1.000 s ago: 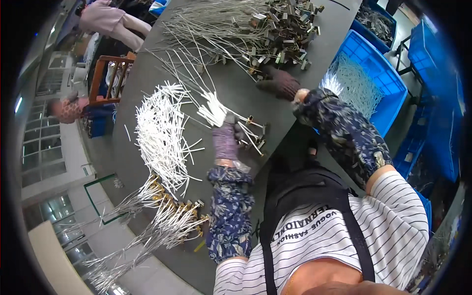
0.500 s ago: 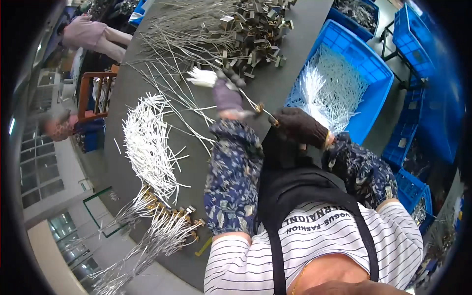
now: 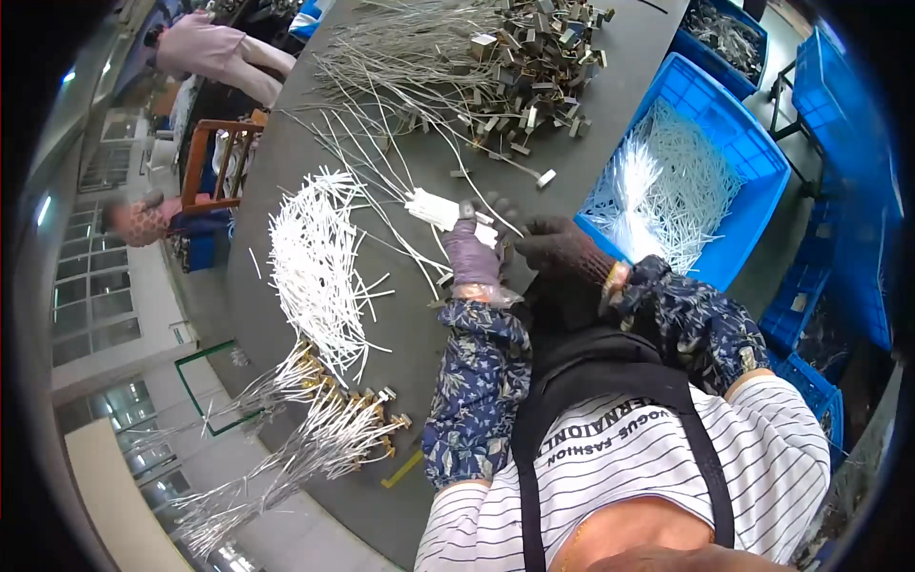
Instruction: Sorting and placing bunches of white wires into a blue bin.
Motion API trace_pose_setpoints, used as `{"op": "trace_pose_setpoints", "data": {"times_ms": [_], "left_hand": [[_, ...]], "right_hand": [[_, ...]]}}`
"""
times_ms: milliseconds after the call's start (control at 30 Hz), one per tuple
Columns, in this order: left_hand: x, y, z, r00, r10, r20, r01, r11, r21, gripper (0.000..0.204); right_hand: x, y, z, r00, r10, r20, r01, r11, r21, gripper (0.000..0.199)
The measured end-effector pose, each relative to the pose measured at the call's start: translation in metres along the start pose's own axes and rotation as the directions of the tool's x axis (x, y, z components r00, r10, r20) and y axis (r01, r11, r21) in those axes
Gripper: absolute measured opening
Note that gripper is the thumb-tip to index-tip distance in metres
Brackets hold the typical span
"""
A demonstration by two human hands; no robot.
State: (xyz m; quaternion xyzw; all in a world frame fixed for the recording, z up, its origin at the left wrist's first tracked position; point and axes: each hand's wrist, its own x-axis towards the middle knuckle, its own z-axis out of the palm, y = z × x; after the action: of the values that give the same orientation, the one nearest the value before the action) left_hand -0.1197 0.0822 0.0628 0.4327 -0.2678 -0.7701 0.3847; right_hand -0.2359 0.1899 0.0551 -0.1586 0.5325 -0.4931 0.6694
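My left hand [image 3: 475,250], in a purple-grey glove, is closed round a small bundle of white tubes [image 3: 431,208] over the dark table. Beside it, my right hand [image 3: 570,250] wears a dark brown glove, its fingertips pinched close to my left fingers. A thin wire [image 3: 476,191] curves down from the pile and reaches the right fingertips; its end is partly hidden there. Left of my hands lies a heap of white tubes [image 3: 315,267]. Farther off lies a pile of grey wires [image 3: 400,57] with metal box-shaped ends [image 3: 543,67].
At the right stands a blue crate [image 3: 753,205] of thin white strips. More blue crates [image 3: 820,86] stand beyond it. Wires with brass-coloured ends [image 3: 334,429] hang over the table's left edge. A person [image 3: 205,48] stands at the far left, near a wooden chair [image 3: 205,162].
Both hands have come closer together, the left moving down and toward the right hand. The brass-coloured parts that showed between them are out of sight. The whole view has shifted slightly.
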Motion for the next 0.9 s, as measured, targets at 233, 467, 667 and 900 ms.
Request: {"op": "trace_pose_setpoints", "data": {"times_ms": [233, 467, 667, 900], "left_hand": [[0.057, 0.011, 0.000, 0.997, 0.005, -0.077, -0.001, 0.999, 0.051, 0.020], [0.068, 0.047, 0.017, 0.977, 0.210, -0.049, -0.208, 0.977, 0.044, 0.022], [0.074, 0.097, 0.013, 0.942, 0.335, 0.023, -0.335, 0.940, 0.058, 0.026], [0.117, 0.065, -0.009, 0.959, 0.164, 0.230, -0.185, 0.980, 0.071, 0.026]], "right_hand": [[-0.119, 0.085, -0.092, 0.963, 0.159, -0.218, -0.255, 0.797, -0.547, 0.028], [-0.230, 0.140, -0.175, 0.761, 0.380, -0.526, -0.601, 0.719, -0.349, 0.028], [-0.217, 0.155, -0.177, 0.821, 0.291, -0.490, -0.479, 0.819, -0.315, 0.022], [-0.223, 0.135, -0.167, 0.813, 0.332, -0.479, -0.530, 0.763, -0.371, 0.032]]}}
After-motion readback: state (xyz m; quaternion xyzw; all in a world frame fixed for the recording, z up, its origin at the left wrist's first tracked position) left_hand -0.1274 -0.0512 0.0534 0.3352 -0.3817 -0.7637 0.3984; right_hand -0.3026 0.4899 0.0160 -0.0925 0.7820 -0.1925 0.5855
